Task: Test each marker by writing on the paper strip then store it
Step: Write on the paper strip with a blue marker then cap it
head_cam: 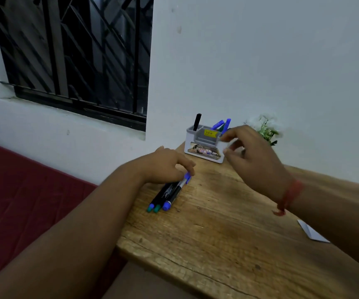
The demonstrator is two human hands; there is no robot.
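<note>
Under the left hand (pixel 163 165), near the table's left edge, three markers (pixel 165 196) lie side by side touching one another — the curled fingers (pixel 187 164) come down on the far end of the rightmost one, at its blue cap (pixel 187 177), though whether they pinch it or only touch it cannot be told. Their near ends point back toward the person: two green-tipped, one blue-tipped. Farther back, the right hand (pixel 254 156) is at the right end of the white and grey marker holder (pixel 204 143), thumb and fingers curled against its right side, apparently gripping it. One black marker (pixel 196 122) stands upright in the holder's left compartment, and blue markers (pixel 222 124) lean in the right one, just behind the fingertips. A white paper strip (pixel 312 233) lies on the wooden table (pixel 206 234) well apart from both hands, beside the right forearm, which wears a red thread band (pixel 288 197). A small plant with white flowers (pixel 267 128) stands behind the right hand by the wall.
</note>
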